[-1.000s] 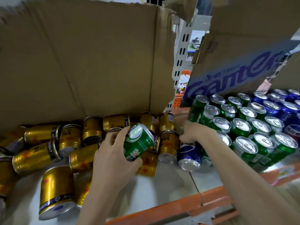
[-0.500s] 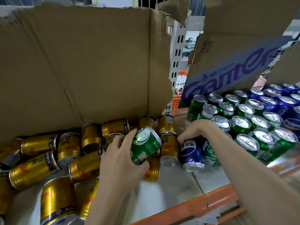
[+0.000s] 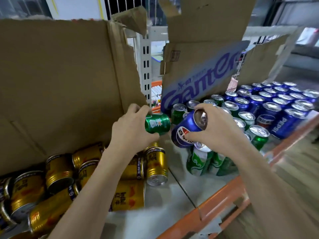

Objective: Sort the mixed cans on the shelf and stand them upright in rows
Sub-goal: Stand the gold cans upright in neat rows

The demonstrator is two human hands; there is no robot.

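My left hand (image 3: pixel 131 128) grips a green can (image 3: pixel 158 124), held on its side in the air above the shelf. My right hand (image 3: pixel 217 128) grips a blue can (image 3: pixel 187 131), tilted with its silver top toward me, just right of the green one. Several gold cans (image 3: pixel 58 173) lie tumbled on the shelf at lower left. Upright green cans (image 3: pixel 259 137) stand in rows at the right, with upright blue cans (image 3: pixel 269 107) in rows behind and right of them.
A torn cardboard wall (image 3: pixel 60 87) backs the gold cans. A second cardboard sheet with blue lettering (image 3: pixel 198 80) stands behind the green and blue rows. The shelf's orange front rail (image 3: pixel 221 200) runs along the near edge. A white perforated upright (image 3: pixel 146 66) stands between the cardboards.
Both hands rose from the shelf. The left lifted the green can up and to the right. The right picked the blue can off the shelf and now holds it tilted in the air.
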